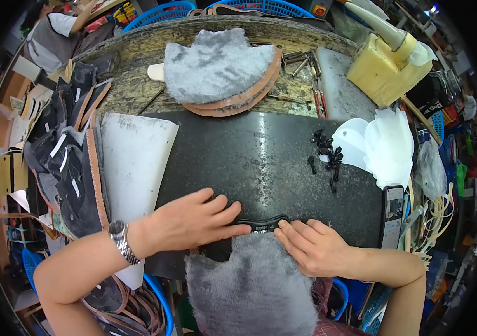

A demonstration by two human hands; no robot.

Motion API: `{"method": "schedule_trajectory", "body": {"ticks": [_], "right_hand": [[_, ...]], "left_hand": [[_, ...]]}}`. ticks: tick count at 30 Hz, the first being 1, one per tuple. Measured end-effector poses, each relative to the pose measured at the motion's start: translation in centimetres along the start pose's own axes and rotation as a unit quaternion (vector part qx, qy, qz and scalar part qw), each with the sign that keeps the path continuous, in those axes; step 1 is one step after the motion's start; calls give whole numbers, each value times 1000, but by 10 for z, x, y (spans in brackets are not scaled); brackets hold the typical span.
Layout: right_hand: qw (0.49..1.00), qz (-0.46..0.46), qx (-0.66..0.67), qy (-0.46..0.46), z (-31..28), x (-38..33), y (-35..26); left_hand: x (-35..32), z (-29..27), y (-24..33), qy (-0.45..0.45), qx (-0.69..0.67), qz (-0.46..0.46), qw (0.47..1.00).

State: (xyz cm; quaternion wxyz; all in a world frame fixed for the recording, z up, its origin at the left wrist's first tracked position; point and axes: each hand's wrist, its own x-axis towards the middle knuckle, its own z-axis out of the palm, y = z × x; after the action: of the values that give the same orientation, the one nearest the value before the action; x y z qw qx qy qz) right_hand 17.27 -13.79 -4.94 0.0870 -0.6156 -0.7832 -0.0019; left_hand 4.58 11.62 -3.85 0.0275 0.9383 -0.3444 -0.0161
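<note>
A grey fur piece [255,280] hangs over the near edge of a dark work board [221,151]. Along its top edge runs a narrow black strip [262,224] with a pale printed label. My left hand [199,218], wearing a metal watch, rests its thumb on the strip's left end; the other fingers are spread above the board. At the right end, my right hand [316,246] pinches the strip and fur edge between thumb and fingers. What lies under the right fingers is hidden.
Stacked grey fur pieces [216,67] lie at the back. Small black parts [328,154] sit near white sheets [384,145] and a phone [392,215] on the right. A yellowish jug [386,73] stands behind. Dark cut pieces [70,162] and a white sheet [135,151] are left.
</note>
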Motion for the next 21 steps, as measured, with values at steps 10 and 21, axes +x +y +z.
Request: {"method": "schedule_trajectory", "body": {"ticks": [10, 21], "right_hand": [[992, 48, 118, -12, 0, -10, 13], [993, 49, -36, 99, -16, -15, -93]], "left_hand": [[40, 14, 35, 79, -342, -383, 855], [50, 22, 15, 142, -125, -90, 978]]}}
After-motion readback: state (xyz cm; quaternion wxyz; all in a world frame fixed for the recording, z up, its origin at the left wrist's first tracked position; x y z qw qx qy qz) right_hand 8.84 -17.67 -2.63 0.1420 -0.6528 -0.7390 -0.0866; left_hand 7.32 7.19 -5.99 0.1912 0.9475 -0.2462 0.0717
